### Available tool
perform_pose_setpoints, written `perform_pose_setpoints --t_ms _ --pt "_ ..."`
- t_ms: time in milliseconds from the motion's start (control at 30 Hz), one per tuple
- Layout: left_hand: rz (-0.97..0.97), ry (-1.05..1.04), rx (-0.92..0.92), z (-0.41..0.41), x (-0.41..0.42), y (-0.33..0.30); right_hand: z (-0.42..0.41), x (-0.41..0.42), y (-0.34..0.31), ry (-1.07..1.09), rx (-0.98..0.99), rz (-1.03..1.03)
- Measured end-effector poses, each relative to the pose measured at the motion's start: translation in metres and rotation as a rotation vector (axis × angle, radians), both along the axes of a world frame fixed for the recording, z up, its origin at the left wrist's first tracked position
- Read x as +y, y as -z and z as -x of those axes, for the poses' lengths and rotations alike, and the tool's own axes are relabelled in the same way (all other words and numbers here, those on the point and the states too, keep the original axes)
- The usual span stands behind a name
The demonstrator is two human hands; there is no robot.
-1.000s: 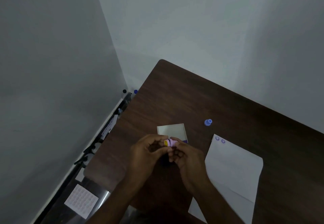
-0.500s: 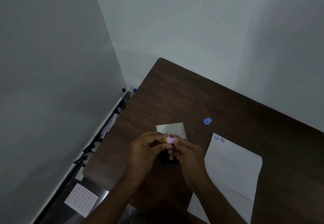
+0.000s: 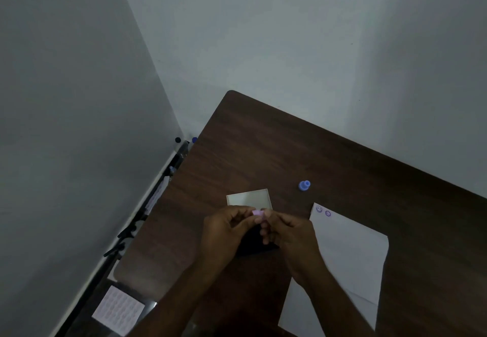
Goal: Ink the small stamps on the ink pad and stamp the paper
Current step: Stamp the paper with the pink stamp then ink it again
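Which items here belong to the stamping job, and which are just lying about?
Job: pink stamp held by both hands; blue stamp; paper with two prints; pale lid.
Lying about: sticker sheet and dark clutter beside the table.

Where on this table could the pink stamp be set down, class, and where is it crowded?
Bare wood runs from the blue stamp to the table's far edge, and also left of the pale square lid. The crowded spot is where both hands, left hand and right hand, pinch the pink stamp beside the paper.
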State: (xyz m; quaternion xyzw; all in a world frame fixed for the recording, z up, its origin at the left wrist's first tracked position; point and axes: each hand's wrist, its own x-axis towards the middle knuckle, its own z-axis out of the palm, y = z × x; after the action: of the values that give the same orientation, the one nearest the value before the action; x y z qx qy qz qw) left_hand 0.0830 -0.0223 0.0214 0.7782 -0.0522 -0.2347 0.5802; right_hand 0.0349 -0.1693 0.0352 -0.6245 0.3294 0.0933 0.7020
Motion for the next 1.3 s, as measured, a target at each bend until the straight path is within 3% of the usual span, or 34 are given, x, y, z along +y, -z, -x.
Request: perform_pose_setpoints --t_ms 267,433,600,867,1033,1300 --pt "-0.182 0.117 0.180 -0.015 -0.047 0.007 -0.002 -0.043 0.013 0.086 0.038 0.033" --pt "-0.346 0.268 0.221 -0.024 -0.075 0.020 -0.008 -0.060 0.024 0.089 0.062 0.192" --pt "-0.356 0.209 0.016 -0.026 -0.082 0.025 -0.021 -0.081 0.047 0.102 0.241 0.317" --pt "-0.378 0.155 0.025 -0.030 -0.075 0.036 -0.039 -0.084 0.082 -0.076 0.266 0.822" --pt "-0.450 0.191 0.104 -0.034 -0.073 0.043 -0.042 -0.085 0.092 -0.059 0.297 0.852" --pt "-0.384 0.113 0.086 -0.035 -0.070 0.053 -0.042 -0.088 0.096 -0.070 0.326 0.776"
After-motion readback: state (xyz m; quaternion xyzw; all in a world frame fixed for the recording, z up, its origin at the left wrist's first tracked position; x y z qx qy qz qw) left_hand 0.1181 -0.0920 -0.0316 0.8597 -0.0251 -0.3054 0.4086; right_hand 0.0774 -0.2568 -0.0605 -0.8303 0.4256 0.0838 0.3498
